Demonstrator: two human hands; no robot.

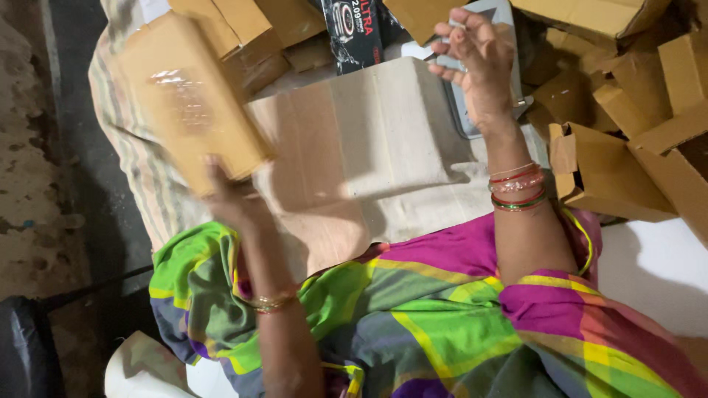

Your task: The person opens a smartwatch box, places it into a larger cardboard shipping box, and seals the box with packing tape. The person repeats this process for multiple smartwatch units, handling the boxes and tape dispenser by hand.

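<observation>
My left hand (234,197) grips the near end of a closed brown cardboard box (188,99) with clear tape on its top, held up over the left side of a flat cardboard sheet (354,155); the box looks blurred. My right hand (476,63) is raised at the far side of the sheet, fingers apart and curled, holding nothing I can see. It hovers over a grey flat device (472,110). Bangles circle my right wrist (518,188).
Several open, empty cardboard boxes (605,166) pile up on the right and along the top. A black printed package (354,33) lies at the top middle. A striped cloth (136,155) covers the left edge; bare floor (33,169) beyond. Colourful checked fabric (413,317) covers my lap.
</observation>
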